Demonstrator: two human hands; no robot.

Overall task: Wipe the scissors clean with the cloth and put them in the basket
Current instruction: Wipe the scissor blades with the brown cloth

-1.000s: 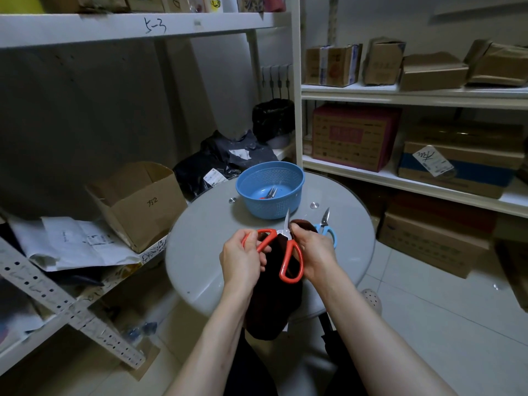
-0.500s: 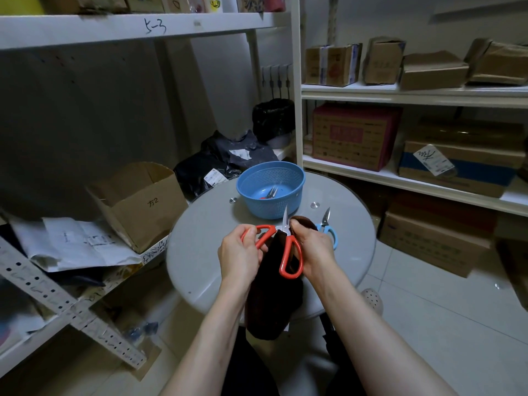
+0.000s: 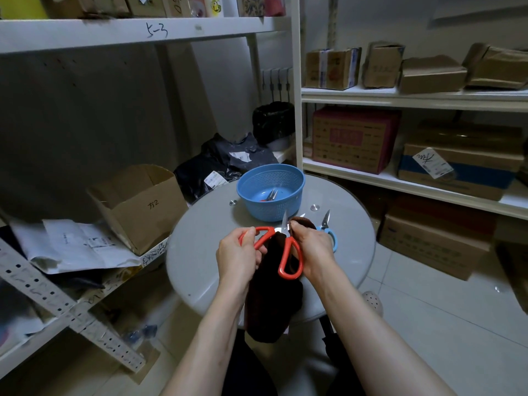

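Observation:
Red-handled scissors point(image 3: 288, 254) stand spread open above the round table, blades pointing up toward the basket. My left hand point(image 3: 238, 257) grips the left red handle loop. My right hand point(image 3: 313, 247) pinches the dark brown cloth point(image 3: 271, 304) around one blade near the pivot. The cloth hangs down past the table's front edge. A blue plastic basket point(image 3: 285, 178) sits at the table's far side with another pair of scissors point(image 3: 271, 194) lying inside. Blue-handled scissors point(image 3: 328, 227) lie on the table just right of my right hand.
The round grey table point(image 3: 200, 252) stands between white shelving. An open cardboard box point(image 3: 137, 204) and loose papers point(image 3: 77, 244) sit on the low left shelf. Dark parcel bags point(image 3: 225, 164) lie behind the basket. Several cardboard boxes point(image 3: 354, 138) fill the right shelves.
The scissors' handles have spread a little wider, and both hands with the cloth have shifted slightly; the cloth-wrapped fingers stay near the pivot.

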